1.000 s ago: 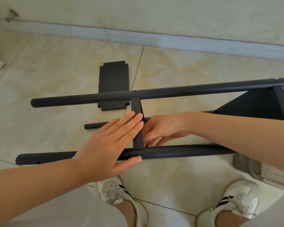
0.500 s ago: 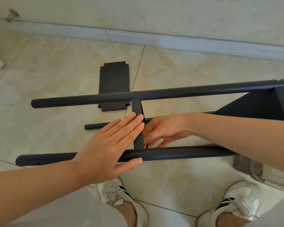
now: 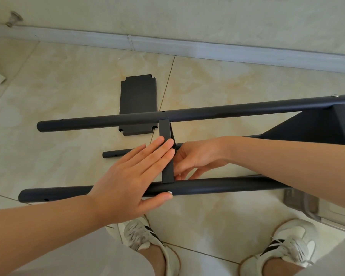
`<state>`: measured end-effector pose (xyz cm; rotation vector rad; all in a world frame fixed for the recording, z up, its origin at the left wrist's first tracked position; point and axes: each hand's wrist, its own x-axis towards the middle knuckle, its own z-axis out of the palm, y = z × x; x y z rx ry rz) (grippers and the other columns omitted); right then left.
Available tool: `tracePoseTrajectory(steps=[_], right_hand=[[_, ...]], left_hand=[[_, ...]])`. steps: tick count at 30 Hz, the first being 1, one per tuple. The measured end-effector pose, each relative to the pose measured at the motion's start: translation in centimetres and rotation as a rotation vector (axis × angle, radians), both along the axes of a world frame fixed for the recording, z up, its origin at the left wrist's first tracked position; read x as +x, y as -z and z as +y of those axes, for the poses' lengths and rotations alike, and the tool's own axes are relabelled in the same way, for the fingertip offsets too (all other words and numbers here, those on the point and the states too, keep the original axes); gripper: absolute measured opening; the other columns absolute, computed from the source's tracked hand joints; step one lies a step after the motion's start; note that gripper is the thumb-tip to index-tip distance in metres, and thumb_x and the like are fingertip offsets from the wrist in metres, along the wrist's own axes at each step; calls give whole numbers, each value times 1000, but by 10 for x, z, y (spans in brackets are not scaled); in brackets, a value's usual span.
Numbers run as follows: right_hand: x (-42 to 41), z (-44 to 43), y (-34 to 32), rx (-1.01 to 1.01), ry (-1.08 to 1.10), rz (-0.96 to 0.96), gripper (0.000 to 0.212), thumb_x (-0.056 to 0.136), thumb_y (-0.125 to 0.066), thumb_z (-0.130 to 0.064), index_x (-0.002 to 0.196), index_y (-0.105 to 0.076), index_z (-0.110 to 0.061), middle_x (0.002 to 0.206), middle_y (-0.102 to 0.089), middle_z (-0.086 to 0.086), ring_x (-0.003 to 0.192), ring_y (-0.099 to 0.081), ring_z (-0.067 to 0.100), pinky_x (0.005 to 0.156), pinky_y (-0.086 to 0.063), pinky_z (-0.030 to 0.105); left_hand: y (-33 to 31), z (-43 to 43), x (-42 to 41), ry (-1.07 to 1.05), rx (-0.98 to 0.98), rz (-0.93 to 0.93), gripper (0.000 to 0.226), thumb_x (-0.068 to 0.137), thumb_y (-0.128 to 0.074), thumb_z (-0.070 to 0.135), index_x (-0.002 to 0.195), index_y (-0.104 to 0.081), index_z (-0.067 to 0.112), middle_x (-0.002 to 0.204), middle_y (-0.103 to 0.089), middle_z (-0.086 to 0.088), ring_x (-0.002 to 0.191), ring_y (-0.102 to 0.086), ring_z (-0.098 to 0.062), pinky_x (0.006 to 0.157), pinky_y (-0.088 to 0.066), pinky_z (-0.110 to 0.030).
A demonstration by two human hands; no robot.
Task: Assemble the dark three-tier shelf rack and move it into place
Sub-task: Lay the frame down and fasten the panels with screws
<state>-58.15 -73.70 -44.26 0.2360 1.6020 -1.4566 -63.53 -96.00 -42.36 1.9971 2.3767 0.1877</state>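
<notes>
Head view: the dark rack lies on its side on the tiled floor, just ahead of my shoes, half built. Its far pole and near pole run left to right, with an end shelf already fitted at the right. The middle shelf stands edge-on between the two poles. My left hand is flat, with straight fingers pressed on that shelf's left face and the thumb resting on the near pole. My right hand has its fingers curled against the shelf's right face, low by the near pole. I cannot tell whether it pinches the shelf or some small fastener. A third pole sits lower, behind my hands. A loose shelf panel lies flat on the floor beyond the far pole.

I judge the poles and panels stiff and fairly light, with a smooth finish that could slip. Until fastened, the frame will likely rack, so I would carry it by two poles near a fitted shelf.

A grey box shows under my right forearm; its contents are hidden.
</notes>
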Motion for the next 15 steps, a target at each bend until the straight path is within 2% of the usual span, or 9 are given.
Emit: tracePoseTrajectory(steps=[5,10,15], right_hand=[[-1,0,1,-13,-4,-12,13,96,-62,-22,94,-71,-12,91,-71,0,90,-67,13,95,-54,35],[-2,3,0,-61,-3,-12,12,96,-63,-14,102,-72,-10,105,-70,6,100,-65,16,103,-50,41],[-3,3,2,-40,-5,-24,13,95,-63,-16,99,-71,-6,94,-71,3,91,-65,15,99,-52,39]], left_hand=[[-1,0,0,0,1,-1,75,101,-37,60,156,-28,10,165,-25,-5,155,-17,-20,125,-16,-32],[-1,0,1,0,1,-3,75,101,-37,60,155,-28,10,164,-26,-5,155,-17,-19,125,-14,-31],[-2,0,1,-1,-6,-2,74,101,-35,61,155,-29,10,164,-26,-6,155,-17,-19,125,-14,-31]])
